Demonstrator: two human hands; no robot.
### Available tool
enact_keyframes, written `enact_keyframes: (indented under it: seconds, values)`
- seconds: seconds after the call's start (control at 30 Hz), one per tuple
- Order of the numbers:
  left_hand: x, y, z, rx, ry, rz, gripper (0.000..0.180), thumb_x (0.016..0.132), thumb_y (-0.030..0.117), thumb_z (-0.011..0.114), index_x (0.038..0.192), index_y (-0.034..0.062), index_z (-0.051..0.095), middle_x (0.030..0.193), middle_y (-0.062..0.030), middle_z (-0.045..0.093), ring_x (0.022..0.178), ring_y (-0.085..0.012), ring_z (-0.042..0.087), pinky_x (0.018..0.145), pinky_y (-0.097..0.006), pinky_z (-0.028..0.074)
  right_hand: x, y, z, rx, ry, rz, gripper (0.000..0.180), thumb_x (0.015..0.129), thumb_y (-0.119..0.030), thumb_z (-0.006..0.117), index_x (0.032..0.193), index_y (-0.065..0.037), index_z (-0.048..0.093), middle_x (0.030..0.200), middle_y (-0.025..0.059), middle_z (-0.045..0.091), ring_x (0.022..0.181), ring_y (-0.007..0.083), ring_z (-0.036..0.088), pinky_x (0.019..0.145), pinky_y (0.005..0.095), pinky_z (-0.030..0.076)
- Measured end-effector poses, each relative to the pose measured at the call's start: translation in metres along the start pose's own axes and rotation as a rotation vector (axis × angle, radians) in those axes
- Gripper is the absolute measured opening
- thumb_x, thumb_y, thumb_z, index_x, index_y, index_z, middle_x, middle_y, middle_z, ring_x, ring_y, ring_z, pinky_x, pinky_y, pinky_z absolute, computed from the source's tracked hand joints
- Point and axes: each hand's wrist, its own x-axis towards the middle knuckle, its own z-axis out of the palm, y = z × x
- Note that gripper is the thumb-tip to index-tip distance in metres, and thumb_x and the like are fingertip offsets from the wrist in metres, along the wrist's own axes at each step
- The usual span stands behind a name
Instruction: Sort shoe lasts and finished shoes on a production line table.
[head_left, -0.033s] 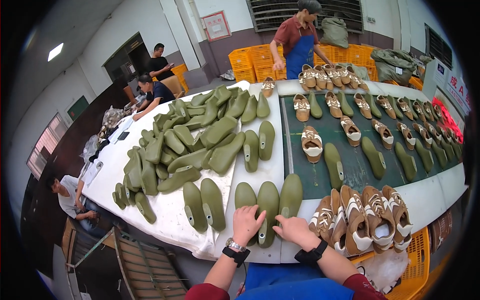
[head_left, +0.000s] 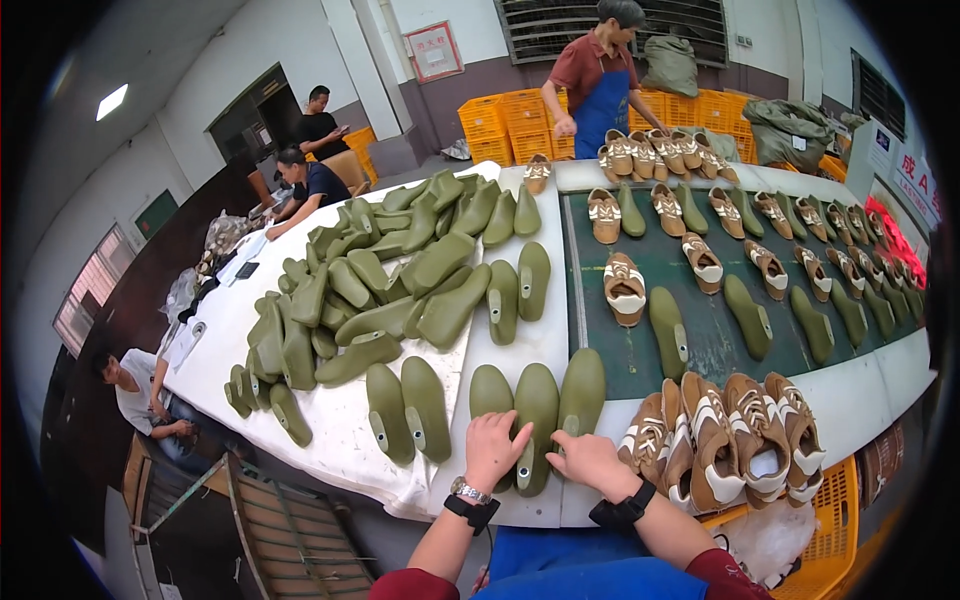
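Note:
Three olive-green shoe lasts lie side by side at the table's near edge: a left one (head_left: 490,388), a middle one (head_left: 537,405) and a right one (head_left: 582,390). My left hand (head_left: 490,450) is closed over the lower part of the left last, its thumb against the middle one. Fingers bent, my right hand (head_left: 592,462) closes at the lower edges of the middle and right lasts. Part of the left last is hidden under my hand. Brown-and-white sneakers (head_left: 715,445) stand together just right of my right hand.
Two lasts (head_left: 425,405) stand left of my hands, before a large heap of lasts (head_left: 370,270) on the white table (head_left: 230,340). On the green belt (head_left: 630,352), sneakers and lasts stand in rows. A yellow crate (head_left: 835,520) sits below right. A co-worker (head_left: 600,85) stands across.
The co-worker across the belt has moved one hand slightly. My hands and the lasts stay in place.

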Motion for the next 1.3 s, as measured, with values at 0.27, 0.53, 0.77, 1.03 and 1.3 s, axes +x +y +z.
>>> enact_keyframes:
  seconds: [0.27, 0.53, 0.77, 1.03, 1.3]
  values:
    - [-0.007, 0.015, -0.010, 0.089, -0.125, 0.126, 0.047, 0.077, 0.043, 0.063, 0.109, 0.0093, 0.062, 0.108, -0.0097, 0.062, 0.105, -0.0230, 0.055, 0.097, -0.045, 0.032, 0.003, 0.004, 0.001, 0.059, -0.022, 0.019, 0.032, 0.083, -0.037, 0.056, 0.106, -0.015, 0.056, 0.070, 0.0159, 0.064, 0.069, 0.0351, 0.064, 0.060, 0.0461, 0.051]
    - [-0.009, 0.012, -0.004, 0.039, -0.121, 0.098, 0.044, 0.077, 0.038, 0.063, 0.109, 0.0084, 0.062, 0.111, -0.0101, 0.062, 0.102, -0.0221, 0.058, 0.098, -0.043, 0.032, 0.002, 0.009, 0.002, 0.113, -0.037, 0.030, 0.031, 0.083, -0.038, 0.056, 0.105, -0.016, 0.057, 0.073, 0.0163, 0.065, 0.072, 0.0353, 0.064, 0.063, 0.0466, 0.051]
    - [-0.011, 0.011, -0.009, 0.009, -0.090, 0.044, 0.043, 0.077, 0.038, 0.064, 0.107, 0.0075, 0.063, 0.109, -0.0108, 0.062, 0.100, -0.0227, 0.059, 0.097, -0.043, 0.034, 0.003, 0.003, -0.007, 0.122, -0.084, -0.001, 0.029, 0.083, -0.039, 0.056, 0.101, -0.016, 0.057, 0.073, 0.0146, 0.065, 0.072, 0.0346, 0.064, 0.065, 0.0455, 0.050]
    - [-0.014, 0.007, -0.009, -0.033, -0.052, 0.036, 0.041, 0.079, 0.039, 0.064, 0.104, 0.0054, 0.063, 0.104, -0.0098, 0.063, 0.096, -0.0234, 0.060, 0.096, -0.041, 0.036, 0.004, -0.002, -0.011, 0.121, -0.098, 0.037, 0.027, 0.082, -0.037, 0.057, 0.097, -0.014, 0.057, 0.070, 0.0164, 0.064, 0.070, 0.0363, 0.063, 0.064, 0.0454, 0.050]
    - [-0.013, 0.008, -0.008, -0.059, -0.035, 0.039, 0.038, 0.081, 0.037, 0.064, 0.103, 0.0048, 0.063, 0.101, -0.0100, 0.064, 0.093, -0.0240, 0.060, 0.095, -0.040, 0.037, 0.003, 0.000, -0.011, 0.121, -0.072, 0.026, 0.025, 0.082, -0.035, 0.057, 0.096, -0.014, 0.057, 0.070, 0.0171, 0.064, 0.070, 0.0365, 0.063, 0.063, 0.0456, 0.049]
